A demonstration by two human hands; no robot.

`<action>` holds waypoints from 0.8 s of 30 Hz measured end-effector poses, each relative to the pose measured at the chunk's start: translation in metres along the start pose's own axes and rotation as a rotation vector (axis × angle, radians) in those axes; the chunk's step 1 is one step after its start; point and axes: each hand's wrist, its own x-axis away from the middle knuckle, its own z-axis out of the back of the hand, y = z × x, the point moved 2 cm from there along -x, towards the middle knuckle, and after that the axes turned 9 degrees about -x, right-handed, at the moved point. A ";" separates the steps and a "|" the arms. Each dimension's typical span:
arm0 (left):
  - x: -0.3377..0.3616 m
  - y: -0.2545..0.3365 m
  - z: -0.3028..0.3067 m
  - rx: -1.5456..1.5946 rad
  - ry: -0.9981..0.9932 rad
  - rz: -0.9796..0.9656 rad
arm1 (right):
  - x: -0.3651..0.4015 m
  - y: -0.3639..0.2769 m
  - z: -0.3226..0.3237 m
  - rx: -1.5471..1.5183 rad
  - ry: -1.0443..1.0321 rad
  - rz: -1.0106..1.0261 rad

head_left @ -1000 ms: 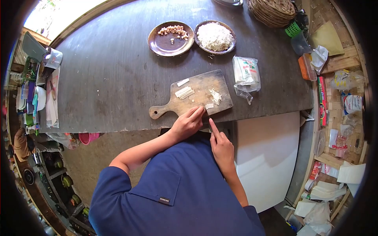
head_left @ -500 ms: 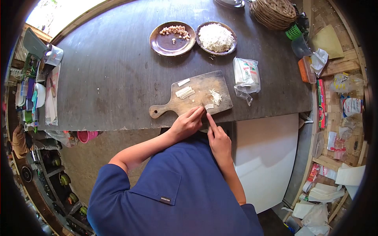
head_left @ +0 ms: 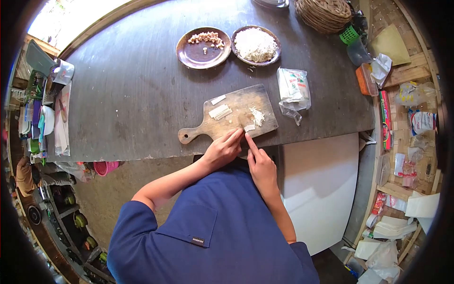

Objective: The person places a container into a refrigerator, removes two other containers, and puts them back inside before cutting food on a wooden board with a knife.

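A wooden cutting board (head_left: 265,97) lies near the table's front edge. My left hand (head_left: 224,149) bends over its near edge, fingers pressed together at a small white slice (head_left: 249,128). Beside it, my right hand (head_left: 263,166) is closed with the index finger stretched forward, as around a knife; the handle is hidden and the blade barely shows. On the board are a stack of white strips (head_left: 220,112), a single strip (head_left: 218,100) above it, and a small heap of thin white shreds (head_left: 257,116).
A brown plate of diced pieces (head_left: 205,57) and a plate heaped with white shreds (head_left: 256,45) stand beyond the board. A printed plastic packet (head_left: 293,87) lies to its right. Woven baskets (head_left: 324,15) sit at the back right; utensils and containers line the left edge.
The view has shifted slightly, moving the table items a little leftward. Both hands stay together at the board's near edge, in nearly the same pose.
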 end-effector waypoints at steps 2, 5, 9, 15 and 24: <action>0.000 0.000 -0.001 -0.014 0.014 -0.008 | 0.008 -0.002 0.004 0.007 -0.029 -0.008; 0.002 0.001 -0.001 -0.004 0.012 -0.002 | 0.022 -0.001 0.008 0.050 -0.047 -0.045; -0.002 0.000 0.003 0.049 0.010 0.028 | 0.009 -0.001 -0.002 0.035 -0.003 -0.035; -0.004 -0.001 0.008 0.039 0.028 0.041 | -0.001 0.005 0.002 -0.029 0.022 0.002; -0.028 -0.014 0.022 0.264 -0.060 0.117 | -0.015 0.020 0.042 -0.285 0.024 0.011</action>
